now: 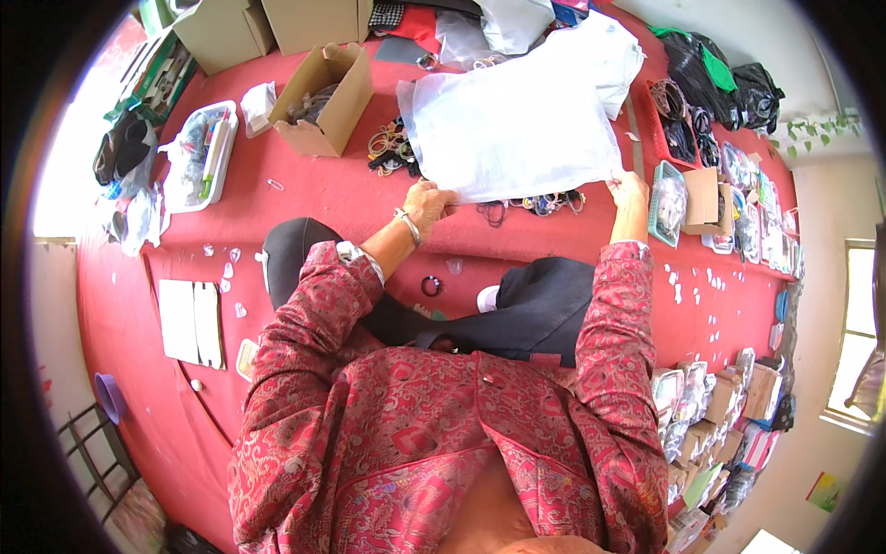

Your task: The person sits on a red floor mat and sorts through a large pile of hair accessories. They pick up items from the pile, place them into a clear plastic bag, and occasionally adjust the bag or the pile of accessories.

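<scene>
A large white translucent plastic bag (517, 129) is stretched between my two hands, its near edge pulled straight. My left hand (427, 205) is closed on the near left corner, thumb on top. At the near right corner my right hand (629, 190) pinches the edge. Beneath the bag lies a pile of hair ties (392, 148), mostly black with some lighter ones, which the plastic partly hides. More hair ties (544, 202) peek out along the near edge, between my hands.
An open cardboard box (325, 100) and a white tray (201, 157) stand to the left on the red cloth (305, 189). Right of the bag are a red basket (672, 120), a teal basket (666, 203) and packed goods. A beaded bracelet (431, 285) lies by my legs.
</scene>
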`<state>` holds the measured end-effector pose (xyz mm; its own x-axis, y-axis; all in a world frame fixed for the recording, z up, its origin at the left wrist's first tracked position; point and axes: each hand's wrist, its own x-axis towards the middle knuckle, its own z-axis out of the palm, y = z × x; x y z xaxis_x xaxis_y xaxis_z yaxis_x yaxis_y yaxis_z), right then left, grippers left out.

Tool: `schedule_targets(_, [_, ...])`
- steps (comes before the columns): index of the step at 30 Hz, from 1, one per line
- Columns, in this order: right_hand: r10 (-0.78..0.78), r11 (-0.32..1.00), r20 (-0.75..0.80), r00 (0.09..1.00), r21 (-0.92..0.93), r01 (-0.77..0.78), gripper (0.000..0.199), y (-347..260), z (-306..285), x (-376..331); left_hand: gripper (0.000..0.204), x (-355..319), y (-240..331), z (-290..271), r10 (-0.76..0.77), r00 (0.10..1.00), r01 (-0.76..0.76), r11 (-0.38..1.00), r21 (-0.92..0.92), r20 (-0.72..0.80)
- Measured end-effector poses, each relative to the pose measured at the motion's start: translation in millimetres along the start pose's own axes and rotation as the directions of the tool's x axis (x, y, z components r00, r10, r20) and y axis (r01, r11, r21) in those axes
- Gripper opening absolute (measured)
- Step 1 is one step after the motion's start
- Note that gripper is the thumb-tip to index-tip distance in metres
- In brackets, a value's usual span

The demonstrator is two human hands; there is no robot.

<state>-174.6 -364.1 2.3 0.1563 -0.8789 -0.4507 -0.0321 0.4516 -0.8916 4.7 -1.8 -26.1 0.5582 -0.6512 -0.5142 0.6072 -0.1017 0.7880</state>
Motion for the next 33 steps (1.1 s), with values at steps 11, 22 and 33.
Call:
schedule_targets(11, [-0.407, 0.887, 0.299, 0.863, -0.097, 0.452, 0.039, -12, 67, -58, 0.017, 12, -16, -9, -0.118, 0.992, 0.116, 0.992, -0.042, -0.039])
schedule_targets(22, [-0.262, 0.462, 0.947, 0.188, -0.048, 0.886, 0.026, 85, 171, -202, 0.02, 0, -2, -8, 0.231, 0.943, -0.18, 0.96, -0.216, 0.24])
schedule_targets(33, [-0.335, 0.457, 0.929, 0.155, 0.016, 0.89, 0.028, 94, 169, -213, 0.017, 5, 0, -22, 0.149, 0.986, -0.111, 0.912, -0.394, 0.068])
